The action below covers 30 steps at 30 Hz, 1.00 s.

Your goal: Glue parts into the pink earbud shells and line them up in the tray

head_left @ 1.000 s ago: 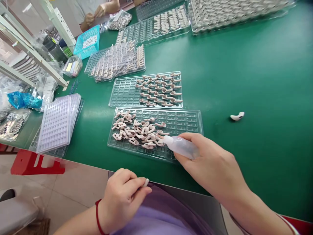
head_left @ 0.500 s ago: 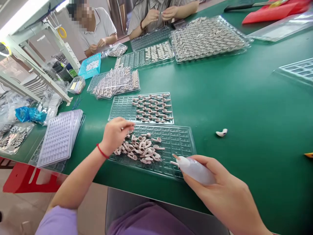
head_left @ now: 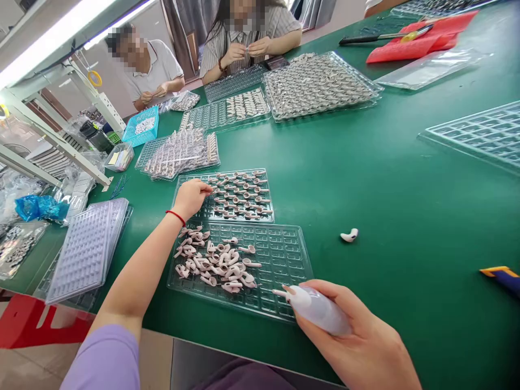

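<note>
My left hand (head_left: 193,196) reaches over the far clear plastic tray (head_left: 190,179), thumb and fingers pinched at the left end of its rows of white earbud shells (head_left: 239,195). Whatever lies between those fingertips is hidden. My right hand (head_left: 357,330) is wrapped around a translucent squeeze bottle (head_left: 323,311), its tip pointing left over the near tray (head_left: 280,244). Beside the bottle's brownish tip, a thin pale stem (head_left: 279,293) sticks out, perhaps part of an earbud shell. A loose heap of earbud shells (head_left: 219,260) covers the near tray's left half.
A single earbud shell (head_left: 349,235) lies on the green table (head_left: 365,162). Stacked white trays (head_left: 87,249) stand at left, filled trays (head_left: 320,86) farther back. A blue-and-orange tool (head_left: 501,276) lies at right. Two people (head_left: 152,70) work across the table.
My left hand has moved from above the near heap up to the far tray's left part. My right hand still holds the bottle beside the near tray. The camera view has shifted.
</note>
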Motion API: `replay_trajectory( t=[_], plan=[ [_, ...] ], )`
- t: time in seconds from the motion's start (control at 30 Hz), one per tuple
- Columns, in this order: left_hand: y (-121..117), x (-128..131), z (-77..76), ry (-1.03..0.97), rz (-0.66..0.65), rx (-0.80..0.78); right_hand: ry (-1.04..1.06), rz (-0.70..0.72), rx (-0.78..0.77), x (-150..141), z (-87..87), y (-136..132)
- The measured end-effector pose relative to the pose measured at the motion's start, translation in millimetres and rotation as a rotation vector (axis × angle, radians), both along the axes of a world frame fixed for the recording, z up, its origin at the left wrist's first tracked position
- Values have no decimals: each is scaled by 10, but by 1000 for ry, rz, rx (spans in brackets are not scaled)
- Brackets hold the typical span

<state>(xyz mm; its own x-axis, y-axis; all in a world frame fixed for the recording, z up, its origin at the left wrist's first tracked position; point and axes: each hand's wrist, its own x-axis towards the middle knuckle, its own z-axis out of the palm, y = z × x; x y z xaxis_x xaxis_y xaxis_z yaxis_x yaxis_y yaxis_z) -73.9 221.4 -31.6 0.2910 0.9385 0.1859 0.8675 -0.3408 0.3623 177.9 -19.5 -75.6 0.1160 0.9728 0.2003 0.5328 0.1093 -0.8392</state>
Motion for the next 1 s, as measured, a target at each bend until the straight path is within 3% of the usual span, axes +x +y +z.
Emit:
replay_trajectory(
  t=[0.17, 0.27, 0.33, 0.43, 0.53, 0.63, 0.8, 0.9, 1.0],
  plan=[
    [-19, 2, 80, -8, -11, -35, 39, -8, -64, 17, 80, 25],
    [-160, 57, 207, -47, 5, -20, 122, -23, -146, 16, 149, 45],
    [-403, 133, 311, -88, -4, -9, 244, -48, -210, -12, 212, 47],
    [-988, 280, 428, -186, -117, -81, 504, -71, -320, -77, 301, 37],
    [-1646, 407, 428, -514, -272, -383, 719, 12, -424, -139, 347, 18],
    [-2138, 499, 312, -826, -177, -641, 846, 132, -510, -220, 371, -27],
    [-2528, 576, 115, -1251, 151, -780, 988, 165, -591, -368, 418, -177],
    [-2651, 551, 101, -1381, 321, -892, 886, 188, -573, -314, 363, -251],
    [-2752, 484, 105, -1388, 454, -997, 712, 259, -524, -185, 240, -303]
  ],
)
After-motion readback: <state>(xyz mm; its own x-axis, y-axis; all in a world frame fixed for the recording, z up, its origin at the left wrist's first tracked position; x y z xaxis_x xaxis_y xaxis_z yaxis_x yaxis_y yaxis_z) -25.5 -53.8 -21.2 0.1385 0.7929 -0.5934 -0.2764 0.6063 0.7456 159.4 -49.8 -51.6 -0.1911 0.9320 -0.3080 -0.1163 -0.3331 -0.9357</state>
